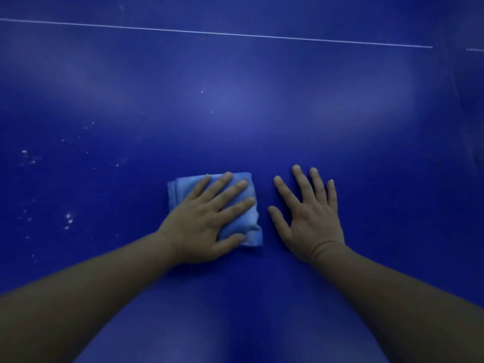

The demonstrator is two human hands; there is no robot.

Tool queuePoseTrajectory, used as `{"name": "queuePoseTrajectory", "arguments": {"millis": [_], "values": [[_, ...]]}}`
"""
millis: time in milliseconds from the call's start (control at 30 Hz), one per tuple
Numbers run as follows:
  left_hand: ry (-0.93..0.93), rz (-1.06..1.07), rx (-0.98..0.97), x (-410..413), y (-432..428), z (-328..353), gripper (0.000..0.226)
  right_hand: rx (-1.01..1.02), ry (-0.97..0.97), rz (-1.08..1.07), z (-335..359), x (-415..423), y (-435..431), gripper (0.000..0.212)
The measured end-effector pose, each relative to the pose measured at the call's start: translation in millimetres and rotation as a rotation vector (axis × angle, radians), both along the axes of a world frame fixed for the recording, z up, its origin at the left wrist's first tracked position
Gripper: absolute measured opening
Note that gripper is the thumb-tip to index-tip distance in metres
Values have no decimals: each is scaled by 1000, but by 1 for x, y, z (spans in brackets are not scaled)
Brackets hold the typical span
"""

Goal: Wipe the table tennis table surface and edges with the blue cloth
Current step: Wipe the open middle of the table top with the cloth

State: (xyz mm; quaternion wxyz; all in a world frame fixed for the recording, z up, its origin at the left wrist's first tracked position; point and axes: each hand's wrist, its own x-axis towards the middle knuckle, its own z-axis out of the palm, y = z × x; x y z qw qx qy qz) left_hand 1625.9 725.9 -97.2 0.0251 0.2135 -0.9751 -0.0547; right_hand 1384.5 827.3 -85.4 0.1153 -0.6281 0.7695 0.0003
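Under the flat, straight-fingered left hand [207,224] lies the folded cloth [183,191], long axis slanting far-left to near-right; just beside it, the right hand [311,221] rests spread on the table [235,100].

My left hand [207,218] flat on folded blue cloth [247,218], fingers spread, thumb over near edge. Right hand [309,213] just beside, palm down on bare table [235,106]. White line [222,34] far side, white specks [68,218] left.
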Motion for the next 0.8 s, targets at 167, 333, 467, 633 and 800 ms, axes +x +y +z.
{"name": "queuePoseTrajectory", "arguments": {"millis": [167, 333, 467, 633, 800], "values": [[-42, 905, 81, -24, -66, 8, 68, 42, -20, -9, 8, 1, 0, 66], [-44, 544, 26, -33, 2, 4, 74, -138, -40, 140, 19, -56, -56, 61], [-27, 164, 15, -25, 1, 6, 70, 37, -19, -63, 7, -96, -121, 64], [-60, 204, 17, -53, -117, 10, 74, -19, 17, -98, -5, -95, -132, 73], [-67, 595, 62, -106, -143, 9, 75, -32, 33, -104, -4, -95, -133, 72]]}}
